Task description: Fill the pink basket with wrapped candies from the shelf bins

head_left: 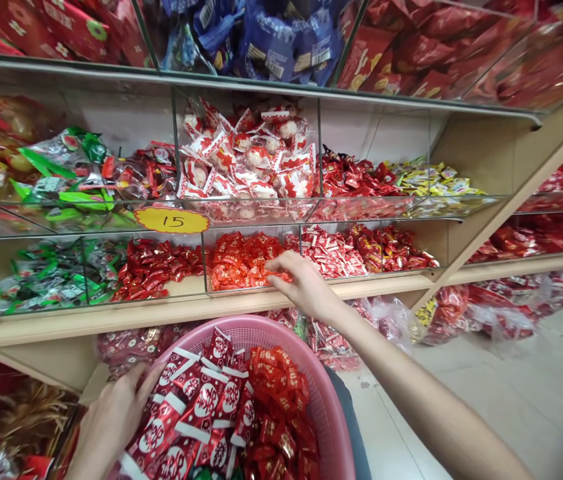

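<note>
A pink plastic basket (pixel 334 400) holds large dark-red wrapped candies (pixel 206 400) with white ends, small orange-red wrapped candies (pixel 281 377) and shiny red ones (pixel 281 437). My left hand (pixel 114 417) grips the basket's left rim, its fingers partly hidden. My right hand (pixel 306 287) is at the front of a lower-shelf compartment of orange-red candies (pixel 244 257). Its thumb and fingers are apart, and I see nothing held between them. Right of it lie pink-and-white wrapped candies (pixel 334 250).
Glass dividers split the wooden shelves (pixel 391 288) into compartments of wrapped sweets. A yellow price tag (pixel 172 220) reading 15 hangs on the middle shelf's front. Bagged sweets (pixel 496 313) lie beneath the shelf at right, by the tiled floor (pixel 411 413).
</note>
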Tool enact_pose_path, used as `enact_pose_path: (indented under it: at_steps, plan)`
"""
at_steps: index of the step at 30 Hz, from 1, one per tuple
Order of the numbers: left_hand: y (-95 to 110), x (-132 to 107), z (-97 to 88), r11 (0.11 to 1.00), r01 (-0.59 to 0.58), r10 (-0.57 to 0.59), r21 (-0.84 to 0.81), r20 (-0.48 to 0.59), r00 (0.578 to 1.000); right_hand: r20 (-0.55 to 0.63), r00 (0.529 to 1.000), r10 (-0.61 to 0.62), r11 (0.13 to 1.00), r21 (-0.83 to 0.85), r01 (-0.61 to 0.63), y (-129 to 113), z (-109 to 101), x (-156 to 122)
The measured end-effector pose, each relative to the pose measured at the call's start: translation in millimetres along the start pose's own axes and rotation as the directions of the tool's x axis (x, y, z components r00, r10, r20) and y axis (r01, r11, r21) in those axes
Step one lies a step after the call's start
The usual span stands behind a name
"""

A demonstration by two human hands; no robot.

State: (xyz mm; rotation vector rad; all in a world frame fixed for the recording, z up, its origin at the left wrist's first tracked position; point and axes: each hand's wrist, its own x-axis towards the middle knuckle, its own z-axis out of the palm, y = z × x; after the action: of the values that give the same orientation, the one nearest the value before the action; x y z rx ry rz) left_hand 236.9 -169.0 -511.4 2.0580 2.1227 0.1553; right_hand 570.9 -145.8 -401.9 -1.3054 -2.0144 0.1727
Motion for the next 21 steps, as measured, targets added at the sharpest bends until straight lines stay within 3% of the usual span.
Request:
enact_pose_path:
  at_steps: [2, 4, 7, 9, 16, 21]
  plan:
    - [-1, 0, -0.2, 0.999, 0.016, -0.018, 0.042, 0.058, 0.998, 0.037, 0.995, 0.096, 0.989, -0.119, -0.091, 24, 21, 27]
    - [0, 0, -1.7, 0.996, 0.036, -0.044, 0.075, 0.097, 0.994, 0.044, 0.959, 0.278, 0.938, -0.227, -0.262, 41, 42, 50]
    - [1, -1, -3.9, 0.995, 0.051, -0.061, 0.089, 0.110, 0.992, -0.002, 0.883, 0.469, 0.840, -0.308, -0.447, 50, 64, 70]
    - [2, -1, -4.3, 0.995, 0.046, -0.057, 0.092, 0.113, 0.992, -0.026, 0.849, 0.528, 0.802, -0.313, -0.508, 48, 73, 76]
    - [0, -1, -2.5, 0.997, 0.043, -0.049, 0.060, 0.108, 0.993, -0.044, 0.850, 0.526, 0.825, -0.216, -0.522, 51, 78, 77]
    - [0, -1, -2.3, 0.996, 0.044, -0.052, 0.072, 0.110, 0.993, -0.118, 0.898, 0.424, 0.903, 0.127, -0.410, 55, 73, 63]
